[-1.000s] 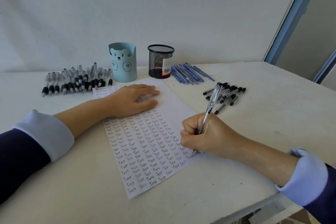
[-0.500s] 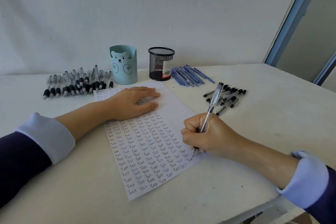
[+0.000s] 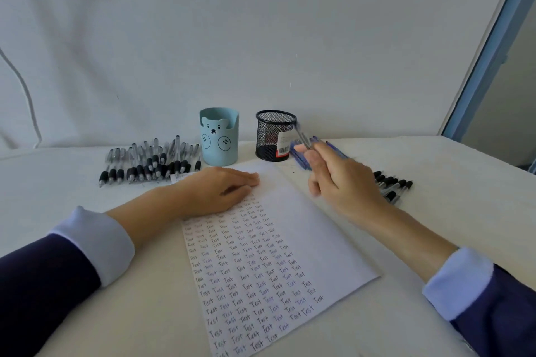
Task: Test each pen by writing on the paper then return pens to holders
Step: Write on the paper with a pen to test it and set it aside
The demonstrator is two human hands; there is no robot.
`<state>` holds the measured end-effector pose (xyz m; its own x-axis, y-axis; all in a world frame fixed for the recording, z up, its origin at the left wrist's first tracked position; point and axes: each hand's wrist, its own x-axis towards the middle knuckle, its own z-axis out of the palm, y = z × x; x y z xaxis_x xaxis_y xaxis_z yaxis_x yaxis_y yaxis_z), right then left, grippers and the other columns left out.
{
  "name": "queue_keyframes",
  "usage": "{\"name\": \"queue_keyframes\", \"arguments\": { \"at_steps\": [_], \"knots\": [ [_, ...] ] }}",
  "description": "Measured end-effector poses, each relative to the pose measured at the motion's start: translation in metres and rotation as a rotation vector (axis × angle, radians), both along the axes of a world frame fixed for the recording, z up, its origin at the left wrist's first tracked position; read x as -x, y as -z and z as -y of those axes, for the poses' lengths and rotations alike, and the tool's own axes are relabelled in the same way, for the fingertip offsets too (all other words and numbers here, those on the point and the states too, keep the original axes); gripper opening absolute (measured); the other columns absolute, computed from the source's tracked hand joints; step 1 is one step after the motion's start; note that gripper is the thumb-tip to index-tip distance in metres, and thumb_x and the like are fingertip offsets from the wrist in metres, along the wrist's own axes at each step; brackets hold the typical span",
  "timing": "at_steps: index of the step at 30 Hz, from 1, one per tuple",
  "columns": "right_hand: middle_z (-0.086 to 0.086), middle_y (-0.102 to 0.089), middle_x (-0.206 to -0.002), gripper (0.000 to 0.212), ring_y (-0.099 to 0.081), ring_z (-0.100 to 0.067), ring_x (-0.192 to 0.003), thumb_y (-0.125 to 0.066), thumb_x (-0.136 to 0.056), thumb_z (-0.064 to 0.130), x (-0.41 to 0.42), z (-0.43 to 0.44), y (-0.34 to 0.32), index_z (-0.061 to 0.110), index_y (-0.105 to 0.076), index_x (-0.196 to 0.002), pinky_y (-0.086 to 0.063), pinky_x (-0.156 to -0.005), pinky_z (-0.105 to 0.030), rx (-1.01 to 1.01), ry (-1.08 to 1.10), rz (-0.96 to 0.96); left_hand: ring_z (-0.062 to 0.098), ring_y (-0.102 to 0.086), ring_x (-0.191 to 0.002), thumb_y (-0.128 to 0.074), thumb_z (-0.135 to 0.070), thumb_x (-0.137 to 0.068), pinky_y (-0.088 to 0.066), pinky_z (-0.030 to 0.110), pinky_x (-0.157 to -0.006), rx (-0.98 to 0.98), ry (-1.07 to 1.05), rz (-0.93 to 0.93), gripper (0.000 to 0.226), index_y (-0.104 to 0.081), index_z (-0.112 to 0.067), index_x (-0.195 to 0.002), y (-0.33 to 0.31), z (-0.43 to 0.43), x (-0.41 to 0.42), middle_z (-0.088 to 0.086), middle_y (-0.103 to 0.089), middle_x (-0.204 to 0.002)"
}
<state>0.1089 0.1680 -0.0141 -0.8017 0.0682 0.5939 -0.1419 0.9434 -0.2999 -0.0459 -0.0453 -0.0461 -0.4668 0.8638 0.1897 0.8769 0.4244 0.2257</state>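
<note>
A white paper point(image 3: 304, 240) covered in rows of the word "Test" lies in front of me. My left hand point(image 3: 214, 191) rests flat on its top left part. Raised above the table, my right hand point(image 3: 339, 180) pinches a clear pen point(image 3: 301, 136), blurred, whose end points toward the black mesh holder point(image 3: 275, 136). Left of that holder stands a light blue bear holder point(image 3: 219, 136).
Several black-grip pens point(image 3: 148, 165) lie in a row at the back left. Blue pens point(image 3: 301, 158) lie behind my right hand, and several black-capped pens point(image 3: 391, 185) lie to its right. A blue frame point(image 3: 493, 46) stands at the right.
My right hand lifted the pen off the lower right of the paper and moved it up and back toward the mesh holder. The left hand stayed on the paper.
</note>
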Motion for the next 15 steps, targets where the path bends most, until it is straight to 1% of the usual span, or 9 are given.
{"name": "queue_keyframes", "arguments": {
  "at_steps": [2, 4, 6, 8, 9, 10, 12, 14, 15],
  "knots": [
    [0.02, -0.058, -0.086, 0.042, -0.052, 0.001, -0.077, -0.034, -0.102, 0.041, 0.002, -0.012, 0.01, 0.024, -0.057, -0.133, -0.047, -0.071, -0.028, -0.05, -0.1, -0.013, -0.006, -0.035, -0.134, -0.044, -0.039, -0.101, -0.015, 0.009, -0.11, 0.005, -0.017, 0.016, 0.042, -0.047, -0.033, -0.142, 0.002, 0.0, 0.002, -0.02, -0.041, -0.147],
    [0.02, -0.047, -0.085, 0.043, -0.047, 0.003, -0.078, -0.043, -0.102, 0.025, 0.003, -0.018, 0.019, 0.02, -0.046, -0.145, -0.04, -0.072, -0.015, -0.019, -0.227, 0.026, -0.005, -0.029, -0.138, -0.04, -0.044, -0.101, -0.013, 0.017, -0.114, 0.039, -0.036, 0.042, 0.043, -0.042, -0.04, -0.143, 0.004, 0.0, 0.003, -0.022, -0.033, -0.151],
    [0.013, -0.048, -0.083, 0.047, -0.046, 0.0, -0.078, -0.044, -0.102, 0.021, 0.003, -0.018, 0.024, 0.021, -0.038, -0.149, -0.038, -0.072, -0.014, 0.012, -0.283, 0.137, -0.002, -0.026, -0.14, -0.039, -0.045, -0.101, -0.013, 0.021, -0.116, 0.041, -0.048, 0.066, 0.043, -0.039, -0.043, -0.144, 0.005, 0.0, 0.004, -0.021, -0.03, -0.153],
    [0.002, -0.057, -0.086, 0.04, -0.053, -0.011, -0.08, -0.045, -0.102, 0.025, 0.003, -0.012, 0.026, 0.025, -0.045, -0.142, -0.044, -0.076, -0.028, 0.057, -0.305, 0.253, -0.001, -0.026, -0.141, -0.04, -0.045, -0.1, -0.014, 0.024, -0.118, 0.016, -0.053, 0.07, 0.043, -0.04, -0.043, -0.143, 0.006, 0.0, 0.005, -0.019, -0.03, -0.153],
    [0.001, -0.06, -0.087, 0.031, -0.057, -0.017, -0.08, -0.046, -0.101, 0.025, 0.002, -0.009, 0.028, 0.026, -0.051, -0.132, -0.046, -0.075, -0.034, 0.061, -0.324, 0.263, 0.0, -0.026, -0.141, -0.041, -0.045, -0.1, -0.015, 0.025, -0.119, 0.008, -0.052, 0.071, 0.042, -0.041, -0.043, -0.142, 0.007, 0.0, 0.004, -0.019, -0.031, -0.153],
    [0.002, -0.062, -0.087, 0.023, -0.059, -0.018, -0.079, -0.048, -0.1, 0.026, 0.002, -0.006, 0.028, 0.024, -0.054, -0.123, -0.048, -0.074, -0.038, 0.045, -0.343, 0.243, 0.0, -0.026, -0.141, -0.041, -0.044, -0.1, -0.015, 0.025, -0.119, 0.007, -0.048, 0.073, 0.042, -0.041, -0.043, -0.142, 0.007, -0.001, 0.004, -0.019, -0.031, -0.153],
    [0.006, -0.065, -0.096, 0.019, -0.061, -0.012, -0.087, -0.049, -0.099, 0.024, 0.001, -0.002, 0.028, 0.019, -0.059, -0.115, -0.049, -0.078, -0.036, -0.027, -0.374, 0.207, 0.001, -0.026, -0.141, -0.041, -0.044, -0.1, -0.014, 0.024, -0.118, 0.006, -0.043, 0.08, 0.042, -0.041, -0.044, -0.142, 0.008, -0.001, 0.004, -0.019, -0.031, -0.153],
    [0.005, -0.063, -0.119, 0.023, -0.058, -0.009, -0.109, -0.049, -0.099, 0.022, 0.002, -0.002, 0.029, 0.015, -0.063, -0.115, -0.046, -0.097, -0.034, -0.05, -0.398, 0.217, 0.001, -0.026, -0.142, -0.041, -0.044, -0.1, -0.014, 0.022, -0.117, 0.005, -0.047, 0.087, 0.041, -0.041, -0.045, -0.142, 0.007, -0.001, 0.004, -0.019, -0.031, -0.153],
    [0.005, -0.059, -0.13, 0.023, -0.054, -0.008, -0.119, -0.051, -0.099, 0.021, 0.002, -0.003, 0.029, 0.015, -0.066, -0.116, -0.041, -0.105, -0.032, -0.051, -0.389, 0.242, 0.0, -0.026, -0.141, -0.041, -0.044, -0.1, -0.014, 0.022, -0.117, 0.005, -0.05, 0.086, 0.041, -0.041, -0.045, -0.142, 0.007, -0.001, 0.004, -0.019, -0.031, -0.153]
  ]
}}
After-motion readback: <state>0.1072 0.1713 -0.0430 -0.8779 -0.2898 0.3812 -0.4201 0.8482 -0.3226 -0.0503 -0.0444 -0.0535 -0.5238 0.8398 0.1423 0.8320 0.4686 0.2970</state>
